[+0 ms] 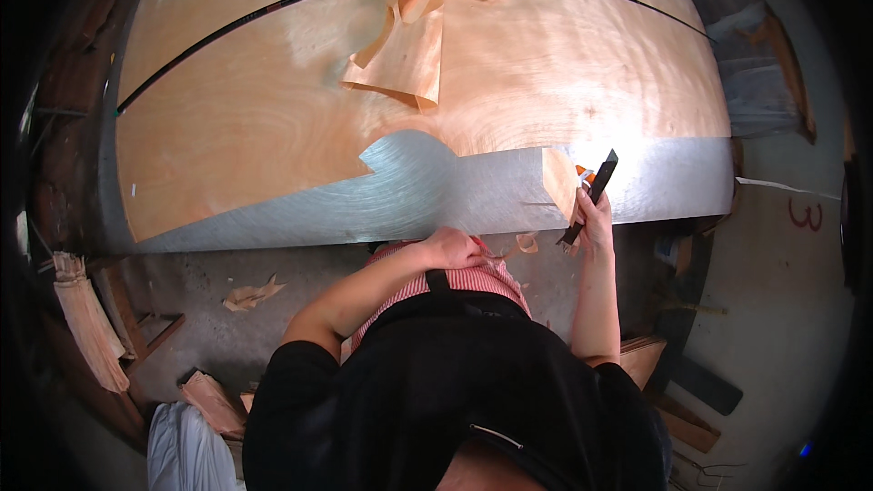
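My right hand point(597, 220) is closed around a dark, straight bar point(601, 178), tilted over the front right of the metal-topped table point(509, 191). A small orange and white thing point(584, 174) shows beside the bar; its kind is unclear. Just left of this hand lies a small angled piece of thin wood veneer point(558, 184). My left hand point(452, 249) is at my waist below the table edge, fingers curled against the red-and-white striped cloth point(482, 280). Whatever those fingers hold, if anything, is hidden. A large veneer sheet point(264, 118) covers most of the table, its front edge cut unevenly.
A curled veneer offcut point(409, 59) lies on the sheet, near a long thin black rod point(273, 7) bowed across the view. Veneer scraps point(254, 295) are on the floor. Bundled wood strips point(89, 323) stand at left, a white bag point(189, 445) at lower left, wood boards point(687, 423) at lower right.
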A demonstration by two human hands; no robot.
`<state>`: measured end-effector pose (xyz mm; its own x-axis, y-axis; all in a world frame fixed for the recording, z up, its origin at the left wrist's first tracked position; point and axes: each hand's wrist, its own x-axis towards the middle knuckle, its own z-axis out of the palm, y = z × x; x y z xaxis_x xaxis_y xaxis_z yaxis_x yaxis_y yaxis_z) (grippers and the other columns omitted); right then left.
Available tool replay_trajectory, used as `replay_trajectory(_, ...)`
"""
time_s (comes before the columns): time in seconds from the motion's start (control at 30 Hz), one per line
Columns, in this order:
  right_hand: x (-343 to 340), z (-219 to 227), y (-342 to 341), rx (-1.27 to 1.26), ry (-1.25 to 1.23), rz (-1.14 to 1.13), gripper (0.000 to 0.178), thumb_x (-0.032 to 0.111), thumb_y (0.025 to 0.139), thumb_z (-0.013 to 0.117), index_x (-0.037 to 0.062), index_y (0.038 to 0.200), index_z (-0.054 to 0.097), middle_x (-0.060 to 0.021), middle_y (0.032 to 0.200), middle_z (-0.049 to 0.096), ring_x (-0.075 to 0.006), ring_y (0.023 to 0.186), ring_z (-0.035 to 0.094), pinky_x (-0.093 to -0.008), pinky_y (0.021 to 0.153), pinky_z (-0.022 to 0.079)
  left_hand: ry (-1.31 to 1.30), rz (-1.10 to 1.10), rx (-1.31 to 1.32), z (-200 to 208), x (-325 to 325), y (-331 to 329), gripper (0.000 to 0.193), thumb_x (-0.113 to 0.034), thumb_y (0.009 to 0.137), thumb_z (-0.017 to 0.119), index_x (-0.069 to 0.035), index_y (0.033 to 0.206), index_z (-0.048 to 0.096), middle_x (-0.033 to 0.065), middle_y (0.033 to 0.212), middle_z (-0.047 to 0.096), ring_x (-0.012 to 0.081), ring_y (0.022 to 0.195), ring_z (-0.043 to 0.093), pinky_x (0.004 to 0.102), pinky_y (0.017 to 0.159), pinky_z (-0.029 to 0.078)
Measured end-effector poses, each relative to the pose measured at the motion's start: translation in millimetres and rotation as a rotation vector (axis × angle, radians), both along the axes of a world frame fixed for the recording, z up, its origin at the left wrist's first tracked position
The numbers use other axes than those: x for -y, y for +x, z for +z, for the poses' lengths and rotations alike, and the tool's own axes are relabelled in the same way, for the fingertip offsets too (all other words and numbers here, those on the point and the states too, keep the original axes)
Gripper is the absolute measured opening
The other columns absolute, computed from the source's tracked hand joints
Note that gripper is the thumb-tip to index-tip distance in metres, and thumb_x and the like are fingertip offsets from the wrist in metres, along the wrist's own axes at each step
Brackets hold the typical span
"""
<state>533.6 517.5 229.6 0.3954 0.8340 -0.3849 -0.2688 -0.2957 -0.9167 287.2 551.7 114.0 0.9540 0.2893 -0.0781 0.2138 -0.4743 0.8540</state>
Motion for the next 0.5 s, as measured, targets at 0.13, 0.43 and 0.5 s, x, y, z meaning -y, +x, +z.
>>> replay_trajectory(0.13, -20.1, -8.1, -19.3, 0.215, -0.143, 0.124, 0.028, 0.008, 0.078, 0.061, 0.0025, 0.102, 0.049, 0.0060, 0.065, 0.040, -0.0019, 0.049, 0.036, -0.0163, 0.041, 0.026, 0.019, 0.612, -0.012, -15.6, -16.7, -42.6, 0.023, -0.022, 0.078, 0.057, -0.007, 0.095, 0.061, 0.0117, 0.084, 0.060, 0.0307, 0.074, 0.058, 0.0359, 0.064, 0.047)
replay_trajectory(0.43, -112.0, -132.4, -109.1, 0.662, -0.100, 0.518, 0.035, 0.020, 0.072, 0.068, 0.0024, 0.098, 0.052, 0.0002, 0.063, 0.043, -0.0099, 0.058, 0.041, -0.0249, 0.055, 0.037, 0.603, 1.012, -0.330, -42.3, -59.4, -132.1, 0.060, -0.032, 0.079, 0.052, 0.000, 0.127, 0.034, 0.0143, 0.136, 0.025, 0.0285, 0.123, 0.028, 0.0497, 0.101, 0.016)
replay_trajectory(0.5, -127.7, -130.8, -122.0, 0.770, -0.073, 0.585, 0.035, 0.022, 0.072, 0.067, 0.0040, 0.099, 0.053, -0.0040, 0.061, 0.047, -0.0128, 0.056, 0.044, -0.0271, 0.054, 0.039, 0.619, 1.012, -0.339, -47.0, -58.3, -133.8, 0.062, -0.034, 0.079, 0.052, 0.000, 0.127, 0.033, 0.0139, 0.136, 0.026, 0.0276, 0.124, 0.028, 0.0488, 0.102, 0.016)
